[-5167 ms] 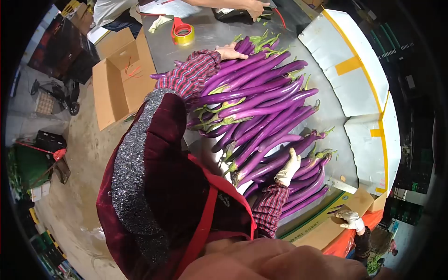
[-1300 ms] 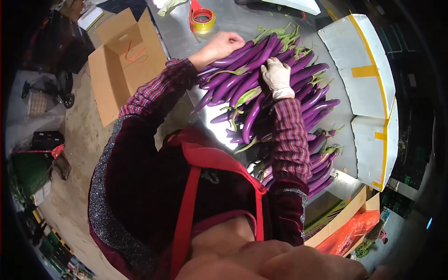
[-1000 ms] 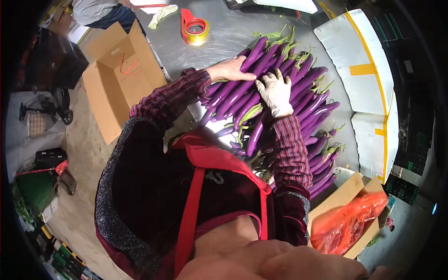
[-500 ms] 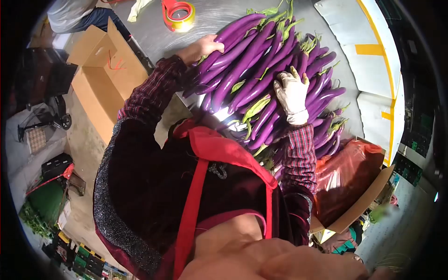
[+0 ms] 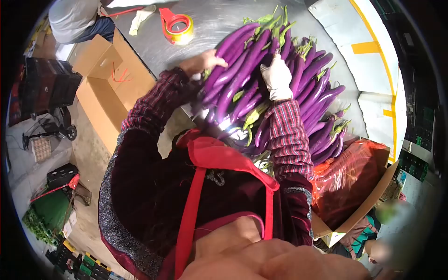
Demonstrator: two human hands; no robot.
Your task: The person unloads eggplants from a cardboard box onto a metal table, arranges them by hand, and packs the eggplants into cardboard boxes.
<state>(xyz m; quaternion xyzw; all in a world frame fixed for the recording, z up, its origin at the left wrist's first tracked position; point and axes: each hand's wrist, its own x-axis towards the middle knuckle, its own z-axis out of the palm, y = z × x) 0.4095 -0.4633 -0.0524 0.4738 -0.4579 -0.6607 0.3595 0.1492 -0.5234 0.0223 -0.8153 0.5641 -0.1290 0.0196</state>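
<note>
A large heap of long purple eggplants (image 5: 228,91) with green stems lies on the metal table. At its left edge, my bare left hand (image 5: 205,63) curls around an eggplant, its fingers partly hidden by the pile. My right hand (image 5: 277,80), in a white glove, sits in the middle of the heap near the stem ends. Its fingers are closed at the top of an eggplant (image 5: 275,44); part of the grip is hidden. A dark gap shows between the eggplants left of the glove.
A red tape dispenser (image 5: 176,27) and a pale glove-like cloth (image 5: 142,19) lie on the metal table (image 5: 205,18). An open cardboard box (image 5: 100,93) stands at left. Another box, lined with red plastic (image 5: 350,175), is at right. White panels (image 5: 359,46) edge the table; another person (image 5: 77,18) is at upper left.
My right hand has moved up and left across the heap to the stem ends, and its fingers have closed. Eggplants near it have shifted apart. My left hand stays at the left edge.
</note>
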